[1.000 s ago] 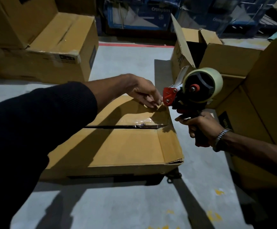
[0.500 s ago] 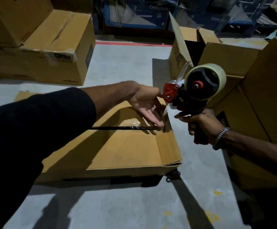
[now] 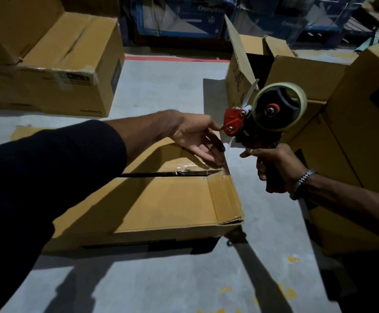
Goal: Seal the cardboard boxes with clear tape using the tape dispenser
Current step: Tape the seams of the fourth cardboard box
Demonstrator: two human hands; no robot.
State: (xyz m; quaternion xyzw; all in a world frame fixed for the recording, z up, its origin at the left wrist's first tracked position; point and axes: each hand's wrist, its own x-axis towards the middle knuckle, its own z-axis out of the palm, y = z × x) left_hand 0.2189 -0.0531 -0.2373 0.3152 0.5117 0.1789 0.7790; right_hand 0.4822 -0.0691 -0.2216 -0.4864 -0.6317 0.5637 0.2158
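A flat brown cardboard box (image 3: 161,199) lies on the grey floor below me, its top flaps meeting at a dark seam with a short strip of clear tape (image 3: 190,171) near the right end. My left hand (image 3: 197,141) reaches over the box's right end, fingers straight, fingertips on the top by the tape's end. My right hand (image 3: 276,166) grips the handle of the red and black tape dispenser (image 3: 260,116), held upright just right of the box. A strand of clear tape runs from the dispenser down to the box edge.
A closed cardboard box (image 3: 66,71) stands at the back left. An open-flapped box (image 3: 249,64) and taller stacked cartons (image 3: 353,123) crowd the right side. Blue printed cartons (image 3: 184,16) line the back beyond a red floor line (image 3: 175,58).
My left hand has left the dispenser's tape end, moved down to the box's right end, and its fingers have straightened onto the tape. The dispenser has stayed nearly in place.
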